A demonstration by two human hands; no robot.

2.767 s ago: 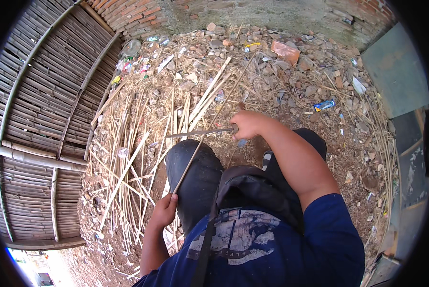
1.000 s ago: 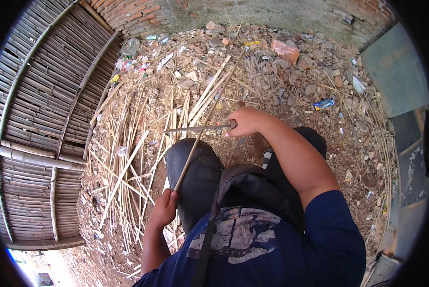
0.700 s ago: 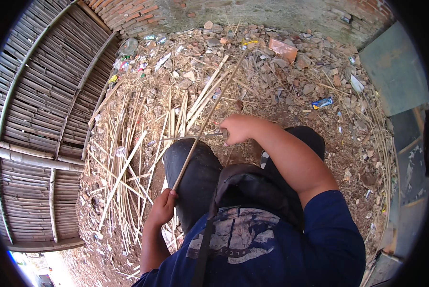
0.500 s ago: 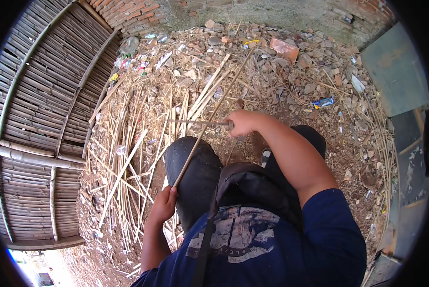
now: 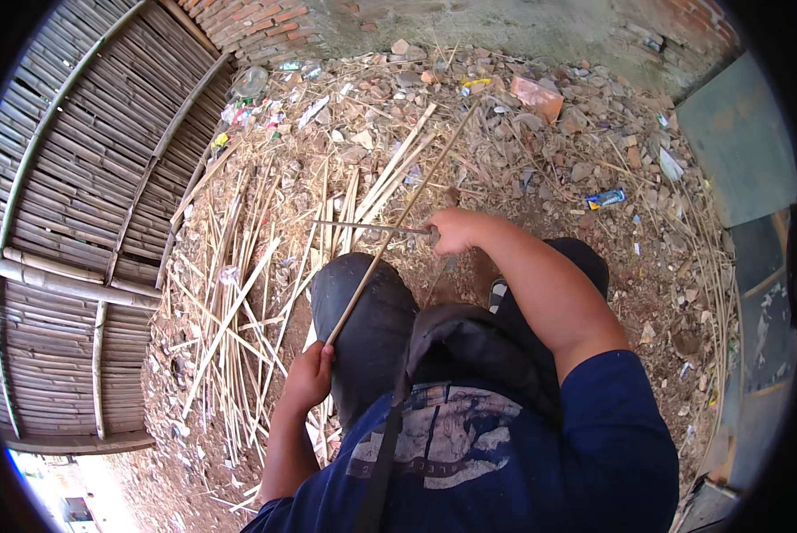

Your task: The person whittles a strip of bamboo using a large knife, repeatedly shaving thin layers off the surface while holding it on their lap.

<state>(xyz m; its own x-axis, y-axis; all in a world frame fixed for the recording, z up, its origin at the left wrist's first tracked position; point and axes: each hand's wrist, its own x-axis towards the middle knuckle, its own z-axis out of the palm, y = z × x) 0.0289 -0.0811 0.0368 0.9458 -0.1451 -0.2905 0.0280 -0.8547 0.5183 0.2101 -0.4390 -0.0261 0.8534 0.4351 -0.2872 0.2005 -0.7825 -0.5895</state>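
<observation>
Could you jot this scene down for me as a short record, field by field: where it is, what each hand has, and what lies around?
Place: bare ground strewn with rubble beside a woven bamboo panel and a red brick wall
Left hand: closed around the lower end of a long thin bamboo strip that slants up across the dark-trousered knee
Right hand: gripping a slim metal blade laid crosswise against that strip
Ground: loose pile of split bamboo slats, stones, scattered litter
Right edge: grey flat sheet

Woven bamboo panel (image 5: 70, 222), loose bamboo strips (image 5: 238, 302), brick wall (image 5: 256, 18), rubble (image 5: 585, 115)
</observation>
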